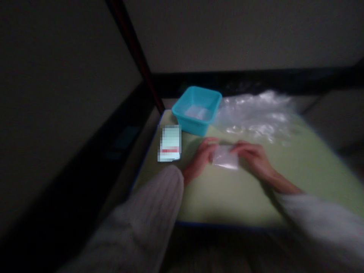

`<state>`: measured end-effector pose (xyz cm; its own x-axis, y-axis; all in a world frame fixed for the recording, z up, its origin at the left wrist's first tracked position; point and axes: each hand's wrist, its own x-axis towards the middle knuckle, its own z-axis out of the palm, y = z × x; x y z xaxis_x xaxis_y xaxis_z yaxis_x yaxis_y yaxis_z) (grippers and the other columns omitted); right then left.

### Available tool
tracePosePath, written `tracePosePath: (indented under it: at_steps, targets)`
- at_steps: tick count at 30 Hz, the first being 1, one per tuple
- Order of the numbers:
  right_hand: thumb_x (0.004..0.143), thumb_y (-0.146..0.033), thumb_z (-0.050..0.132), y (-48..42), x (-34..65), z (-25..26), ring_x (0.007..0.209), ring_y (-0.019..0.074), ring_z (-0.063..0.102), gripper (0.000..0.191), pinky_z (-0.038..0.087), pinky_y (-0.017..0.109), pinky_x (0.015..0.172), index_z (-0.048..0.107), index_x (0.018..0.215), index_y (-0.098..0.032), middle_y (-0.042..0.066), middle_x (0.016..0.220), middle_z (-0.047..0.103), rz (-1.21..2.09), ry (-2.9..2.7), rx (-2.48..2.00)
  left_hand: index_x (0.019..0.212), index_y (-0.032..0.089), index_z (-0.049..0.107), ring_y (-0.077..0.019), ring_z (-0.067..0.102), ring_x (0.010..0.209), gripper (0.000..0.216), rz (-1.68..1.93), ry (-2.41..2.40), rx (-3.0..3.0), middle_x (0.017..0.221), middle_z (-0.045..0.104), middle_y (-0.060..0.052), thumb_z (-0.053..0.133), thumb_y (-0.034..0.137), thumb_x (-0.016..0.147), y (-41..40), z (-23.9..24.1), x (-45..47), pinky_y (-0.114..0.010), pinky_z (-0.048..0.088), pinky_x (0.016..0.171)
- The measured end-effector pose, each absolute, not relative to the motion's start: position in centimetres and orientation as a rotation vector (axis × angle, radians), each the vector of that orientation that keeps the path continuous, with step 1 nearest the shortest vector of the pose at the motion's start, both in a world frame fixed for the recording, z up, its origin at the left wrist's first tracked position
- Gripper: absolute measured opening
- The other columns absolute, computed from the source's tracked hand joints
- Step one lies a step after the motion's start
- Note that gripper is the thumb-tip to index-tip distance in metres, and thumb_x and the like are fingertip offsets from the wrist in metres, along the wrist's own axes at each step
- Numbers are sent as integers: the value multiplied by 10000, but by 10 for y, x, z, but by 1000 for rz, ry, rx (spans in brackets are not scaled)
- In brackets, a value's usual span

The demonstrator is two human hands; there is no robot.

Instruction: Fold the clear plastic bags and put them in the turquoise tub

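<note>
Between my two hands is a small clear plastic bag [226, 157], shiny and pale, just above or on the green tabletop; which of the two I cannot tell. My left hand [203, 155] is closed on its left edge, fingers curled. At the bag's upper right corner, my right hand [253, 157] pinches it between thumb and fingers. Whatever the bag contains is too blurred to make out. Beyond my hands stands a turquoise plastic basket [192, 127], with whitish, clear packets [197, 112] lying in its bottom.
A heap of crumpled clear plastic [261, 113] spreads over the back right of the table [227, 201]. Left of my hands lies a pale, pixelated rectangular item [170, 144] with a red stripe. Walls rise behind and to the left, with a dark reddish post [136, 53] at the corner.
</note>
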<state>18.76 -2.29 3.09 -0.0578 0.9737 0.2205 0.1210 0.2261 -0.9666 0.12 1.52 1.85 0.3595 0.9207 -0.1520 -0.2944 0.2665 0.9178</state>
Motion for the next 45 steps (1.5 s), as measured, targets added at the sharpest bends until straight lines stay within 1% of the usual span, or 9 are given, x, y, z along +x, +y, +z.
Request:
tracePosePath:
  at_steps: [3, 6, 10, 14, 22, 25, 31, 37, 45]
  targets:
    - [782, -313, 622, -21, 186, 27, 646, 149, 549, 145, 445, 296, 614, 728, 870, -267, -13, 719, 622, 1090, -1267, -1093, 1120, 215, 490, -111, 590, 696, 558, 982, 735, 1112, 843, 598, 14, 718, 188, 612, 13, 15, -1, -191, 428, 577]
    - [753, -336, 671, -20, 180, 22, 628, 137, 556, 256, 440, 273, 584, 661, 1001, -275, -38, 698, 625, 1199, -1118, -1071, 1139, 216, 442, -109, 585, 695, 600, 1060, 765, 1124, 824, 585, 23, 715, 177, 606, 12, 15, -1, -198, 433, 597]
    - [616, -345, 783, -23, 172, 25, 560, 127, 537, 299, 425, 264, 536, 628, 827, -202, -31, 645, 621, 1256, -1176, -1196, 1132, 221, 439, -98, 576, 685, 607, 1161, 870, 1134, 790, 552, 43, 717, 154, 596, 14, 17, 2, -193, 439, 607]
    - [636, -414, 747, -22, 169, 38, 484, 102, 469, 287, 383, 246, 472, 569, 634, -189, -45, 539, 550, 1196, -1223, -1239, 1113, 217, 454, -103, 591, 672, 566, 1169, 908, 1147, 765, 568, 43, 703, 138, 611, 15, 17, 3, -194, 446, 603]
    - [667, -459, 721, -6, 166, 60, 475, 129, 519, 285, 396, 247, 421, 573, 674, -215, -20, 538, 595, 940, -1342, -1195, 1035, 180, 507, -125, 617, 698, 415, 1279, 972, 1083, 766, 660, -11, 699, 226, 670, 21, 25, -2, -236, 461, 669]
    - [670, -515, 722, 0, 166, 72, 481, 142, 545, 325, 434, 261, 428, 584, 701, -222, -13, 546, 602, 900, -1400, -1151, 912, 187, 514, -138, 626, 732, 343, 1433, 1062, 977, 811, 650, -19, 712, 331, 672, 28, 27, -7, -245, 471, 647]
    - [673, -503, 742, 23, 175, 108, 479, 135, 562, 308, 485, 264, 454, 594, 746, -243, -28, 554, 601, 752, -1464, -1043, 783, 178, 522, -115, 598, 625, 377, 1523, 1105, 797, 692, 597, 13, 684, 504, 685, 49, 39, -20, -232, 454, 579]
    - [659, -378, 765, 34, 182, 127, 383, 92, 506, 262, 399, 197, 347, 571, 728, -215, -59, 492, 577, 690, -1444, -1081, 665, 158, 529, -63, 509, 543, 344, 1494, 994, 639, 598, 544, 42, 787, 375, 596, 59, 48, -19, -192, 373, 541]
    - [645, -359, 771, 35, 198, 131, 375, 86, 525, 275, 399, 182, 359, 577, 747, -194, -61, 464, 586, 679, -1380, -1074, 689, 175, 463, -54, 537, 606, 248, 1545, 817, 562, 658, 545, 65, 707, 212, 662, 57, 53, -21, -203, 415, 634]
